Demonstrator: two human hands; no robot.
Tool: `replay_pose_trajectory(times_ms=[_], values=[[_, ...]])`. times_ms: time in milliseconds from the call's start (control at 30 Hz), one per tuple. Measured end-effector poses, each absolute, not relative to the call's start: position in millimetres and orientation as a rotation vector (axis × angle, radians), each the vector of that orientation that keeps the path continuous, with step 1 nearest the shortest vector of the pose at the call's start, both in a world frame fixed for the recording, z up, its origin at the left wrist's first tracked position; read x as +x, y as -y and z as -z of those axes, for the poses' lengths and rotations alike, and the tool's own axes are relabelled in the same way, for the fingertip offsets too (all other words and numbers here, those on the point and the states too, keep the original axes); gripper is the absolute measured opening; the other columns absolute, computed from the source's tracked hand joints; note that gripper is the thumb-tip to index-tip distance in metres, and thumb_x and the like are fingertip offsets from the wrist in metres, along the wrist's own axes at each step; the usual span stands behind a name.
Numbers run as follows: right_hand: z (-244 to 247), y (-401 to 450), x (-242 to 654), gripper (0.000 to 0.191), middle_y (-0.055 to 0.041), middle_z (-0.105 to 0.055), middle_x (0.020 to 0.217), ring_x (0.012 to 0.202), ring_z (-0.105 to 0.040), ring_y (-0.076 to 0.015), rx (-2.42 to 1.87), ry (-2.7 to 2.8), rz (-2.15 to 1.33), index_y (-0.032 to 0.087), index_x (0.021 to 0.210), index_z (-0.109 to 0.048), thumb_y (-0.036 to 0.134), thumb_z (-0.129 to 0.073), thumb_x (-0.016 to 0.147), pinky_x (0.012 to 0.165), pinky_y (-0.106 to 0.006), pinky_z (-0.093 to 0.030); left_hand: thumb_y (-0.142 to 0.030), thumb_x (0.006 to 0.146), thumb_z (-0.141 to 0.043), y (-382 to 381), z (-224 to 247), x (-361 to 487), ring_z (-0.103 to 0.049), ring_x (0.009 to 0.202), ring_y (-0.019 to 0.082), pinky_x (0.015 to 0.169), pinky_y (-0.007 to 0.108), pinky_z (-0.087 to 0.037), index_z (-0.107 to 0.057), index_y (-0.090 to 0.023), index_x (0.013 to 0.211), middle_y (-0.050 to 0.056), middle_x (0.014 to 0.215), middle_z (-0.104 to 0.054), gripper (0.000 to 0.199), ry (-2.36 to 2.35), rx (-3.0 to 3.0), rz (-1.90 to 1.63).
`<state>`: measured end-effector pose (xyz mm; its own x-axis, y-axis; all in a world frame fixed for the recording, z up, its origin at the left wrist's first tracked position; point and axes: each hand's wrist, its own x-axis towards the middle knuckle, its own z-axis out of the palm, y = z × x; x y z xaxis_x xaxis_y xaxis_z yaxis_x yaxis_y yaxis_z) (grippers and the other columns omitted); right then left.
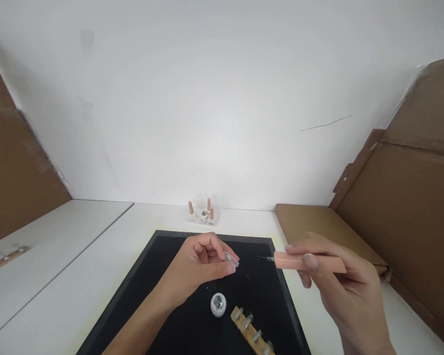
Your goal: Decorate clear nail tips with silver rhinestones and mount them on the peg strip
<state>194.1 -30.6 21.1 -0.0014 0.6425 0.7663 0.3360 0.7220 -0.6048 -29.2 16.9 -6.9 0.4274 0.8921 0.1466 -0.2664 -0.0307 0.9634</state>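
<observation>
Jar (218, 305), white, round and open at the top, is set upright on the black mat (259, 291), and a silvery, glinting filling with darker patches is seen inside it. At twelve o'clock from it, well apart on the white counter (59, 256), a small clear tray (199, 220) is placed. Three pink caps (211, 213) are borne by the tray, the one toward nine o'clock slightly tilted; a grey-and-white item lies among them, too small to be told.

Between jar and tray, a clear nail tip (231, 259) is held above the mat by the left hand (202, 256), its grip pinched together on the piece between thumb and fingers. At three o'clock from it, a pink-handled brush (307, 262) is held nearly level by the right hand (348, 286), its grip clamped around the handle. The dark bristles are pointed toward nine o'clock, near the nail tip but apart from it.

At four o'clock from the jar, a wooden strip (248, 337) is laid slantwise, and clear pieces are carried along it in a row.
</observation>
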Motion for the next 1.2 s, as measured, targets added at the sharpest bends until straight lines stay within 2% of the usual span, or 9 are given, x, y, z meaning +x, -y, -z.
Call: replay_pose_trajectory(times_ms=[133, 333, 433, 667, 933, 1200], values=[[-23, 28, 192, 0.014, 0.0042, -0.053, 0.053, 0.050, -0.051, -0.0107, -0.730, 1.658, -0.302, 0.024, 0.090, -0.071, 0.026, -0.058, 0.093, 0.047, -0.022, -0.040, -0.014, 0.066, -0.085, -17, 3, -28, -0.064, 0.066, 0.011, 0.061, 0.021, -0.051, -0.072, -0.015, 0.069, 0.002, 0.078, -0.077, 0.013, -0.696, 1.249, -1.043], [-24, 25, 187, 0.015, 0.0008, -0.064, 0.067, 0.059, -0.056, -0.0108, -0.682, 1.768, -0.279, 0.024, 0.098, -0.071, 0.028, -0.058, 0.093, 0.050, -0.021, -0.045, -0.010, 0.066, -0.083, -16, -2, -28, -0.062, 0.065, 0.010, 0.061, 0.021, -0.050, -0.078, -0.017, 0.069, 0.003, 0.079, -0.075, 0.009, -0.667, 1.294, -1.095], [-25, 24, 186, 0.015, -0.0009, -0.067, 0.073, 0.064, -0.059, -0.0129, -0.634, 1.827, -0.277, 0.024, 0.102, -0.070, 0.026, -0.058, 0.092, 0.053, -0.024, -0.048, -0.011, 0.068, -0.082, -16, -5, -28, -0.062, 0.064, 0.010, 0.061, 0.021, -0.051, -0.078, -0.017, 0.069, 0.002, 0.078, -0.073, 0.008, -0.633, 1.317, -1.110], [-33, 22, 181, 0.015, 0.0004, -0.060, 0.069, 0.057, -0.056, -0.0110, -0.556, 1.860, -0.255, 0.023, 0.103, -0.066, 0.026, -0.055, 0.094, 0.048, -0.021, -0.047, -0.007, 0.070, -0.080, -15, -12, -29, -0.061, 0.069, 0.010, 0.067, 0.021, -0.050, -0.075, -0.018, 0.068, 0.000, 0.076, -0.067, 0.012, -0.629, 1.430, -1.169], [-31, 20, 180, 0.009, 0.0007, -0.058, 0.068, 0.058, -0.054, -0.0120, -0.578, 1.863, -0.286, 0.022, 0.092, -0.062, 0.016, -0.059, 0.086, 0.048, -0.022, -0.043, -0.006, 0.069, -0.079, -14, -17, -28, -0.059, 0.067, 0.011, 0.065, 0.022, -0.049, -0.072, -0.017, 0.066, 0.001, 0.075, -0.065, 0.013, -0.668, 1.501, -1.193], [-27, 21, 182, 0.013, 0.0009, -0.056, 0.073, 0.063, -0.053, -0.0121, -0.593, 1.854, -0.332, 0.022, 0.094, -0.060, 0.015, -0.061, 0.084, 0.052, -0.023, -0.043, -0.010, 0.069, -0.081, -13, -17, -28, -0.057, 0.067, 0.011, 0.065, 0.023, -0.049, -0.070, -0.017, 0.065, 0.001, 0.075, -0.062, 0.013, -0.687, 1.510, -1.185]])
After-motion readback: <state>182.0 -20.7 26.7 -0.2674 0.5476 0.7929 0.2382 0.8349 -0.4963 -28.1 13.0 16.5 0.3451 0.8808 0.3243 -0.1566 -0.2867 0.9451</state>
